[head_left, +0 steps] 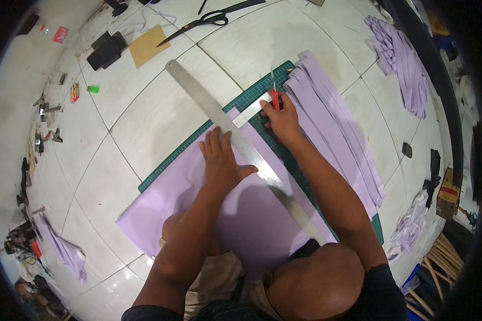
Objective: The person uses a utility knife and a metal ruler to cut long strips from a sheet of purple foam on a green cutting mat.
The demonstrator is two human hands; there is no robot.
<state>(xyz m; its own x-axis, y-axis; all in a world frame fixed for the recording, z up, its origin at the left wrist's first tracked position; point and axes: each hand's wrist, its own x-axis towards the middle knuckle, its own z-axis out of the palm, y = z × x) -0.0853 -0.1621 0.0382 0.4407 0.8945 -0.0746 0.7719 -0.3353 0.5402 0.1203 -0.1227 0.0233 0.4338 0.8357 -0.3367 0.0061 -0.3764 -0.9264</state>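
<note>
A lilac cloth (254, 216) lies over a green cutting mat (171, 161) on the floor, and a long steel ruler (254, 156) crosses it at a slant. My left hand (219, 160) rests with spread fingers on the cloth and the ruler's left edge. Beyond it, my right hand (285, 119) grips a red-handled cutter knife (275, 99), blade pointing away. The same hand also pinches a short flat whitish strip (251, 111), whose other end lies beside the ruler. Long cut lilac strips (332, 125) lie to the right of that hand, partly on the mat.
Large black scissors (211, 20) lie at the back near brown paper (147, 45) and a black object (106, 51). Lilac strips (401, 69) are heaped at far right. A lilac scrap (61, 243) lies at left; wooden sticks (442, 257) at lower right.
</note>
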